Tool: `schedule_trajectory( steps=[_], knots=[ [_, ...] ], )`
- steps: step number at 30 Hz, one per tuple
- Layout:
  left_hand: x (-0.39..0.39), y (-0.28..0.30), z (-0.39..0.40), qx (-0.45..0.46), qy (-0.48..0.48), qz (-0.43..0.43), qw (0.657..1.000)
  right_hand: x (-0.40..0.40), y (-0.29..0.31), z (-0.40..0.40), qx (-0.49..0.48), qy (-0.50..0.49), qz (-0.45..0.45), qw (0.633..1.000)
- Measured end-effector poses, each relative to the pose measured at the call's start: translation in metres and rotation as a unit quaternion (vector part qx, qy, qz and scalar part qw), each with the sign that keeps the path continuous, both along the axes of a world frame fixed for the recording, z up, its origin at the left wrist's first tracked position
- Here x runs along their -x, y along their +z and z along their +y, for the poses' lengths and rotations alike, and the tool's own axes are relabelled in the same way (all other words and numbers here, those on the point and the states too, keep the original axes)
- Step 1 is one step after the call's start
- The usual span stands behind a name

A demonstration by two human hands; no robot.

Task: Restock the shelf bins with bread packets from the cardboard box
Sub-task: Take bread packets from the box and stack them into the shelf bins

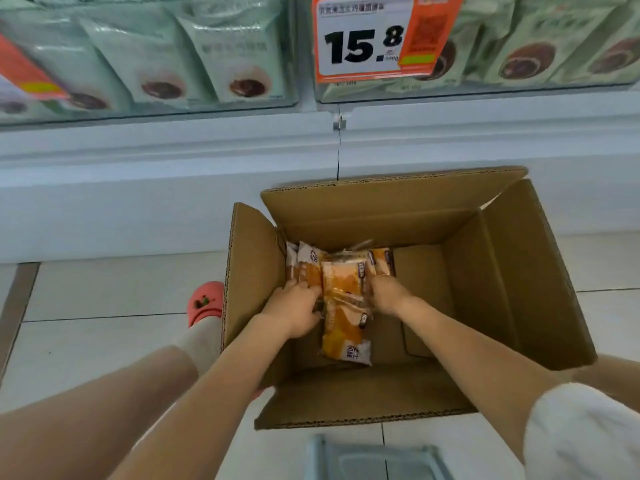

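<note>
Both hands are down inside the cardboard box (502, 271), gathering a bunch of orange bread packets (346, 306). The left hand (294, 311) has its fingers curled against the left edge of the bunch; the right hand (386, 294) grips the right edge, so the packets are squeezed between the two. The packets lie on the box floor towards its left wall, some stacked loosely, one sliding out towards the near side.

Recommendation: close the stray near packet into the bunch before lifting, and squeeze on the wrapper edges only, since the bread will likely crush. Lift straight up to clear the upright flaps.

The shelf bins (149, 64) stand above and beyond the box, holding pale green packets behind a price tag (360, 39).
</note>
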State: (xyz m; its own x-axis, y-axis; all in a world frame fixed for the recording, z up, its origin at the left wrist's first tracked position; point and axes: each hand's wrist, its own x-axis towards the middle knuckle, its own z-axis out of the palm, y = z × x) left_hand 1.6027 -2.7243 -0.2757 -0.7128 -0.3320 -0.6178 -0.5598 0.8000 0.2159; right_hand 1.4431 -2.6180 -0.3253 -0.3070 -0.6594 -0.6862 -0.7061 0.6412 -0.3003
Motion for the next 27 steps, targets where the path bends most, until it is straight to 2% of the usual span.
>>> schedule_trajectory(
  steps=[3,7,12,15,18,23,27],
  knots=[
    [0.000,-0.001,0.000,-0.010,0.014,0.004,1.000,-0.001,-0.006,0.004,-0.001,-0.037,-0.020,0.999],
    [0.000,0.000,0.001,-0.025,0.040,0.011,0.999,-0.010,-0.007,0.015,0.016,-0.077,-0.103,0.992],
    [-0.006,0.004,-0.001,-0.052,0.069,0.034,0.996,-0.023,-0.009,0.026,0.094,-0.111,-0.091,0.985],
    [-0.010,0.007,-0.001,-0.054,0.073,0.035,0.995,-0.029,-0.001,0.024,0.128,-0.095,-0.104,0.982],
    [-0.011,0.009,0.003,-0.052,0.067,0.015,0.996,-0.031,-0.002,0.023,0.110,-0.068,-0.116,0.985],
    [-0.009,0.006,0.009,-0.058,0.076,0.003,0.995,-0.024,-0.006,0.024,0.074,-0.094,-0.083,0.989],
    [-0.007,-0.001,0.010,-0.063,0.080,-0.003,0.995,-0.021,-0.018,0.018,0.024,-0.071,-0.084,0.994]
  ],
)
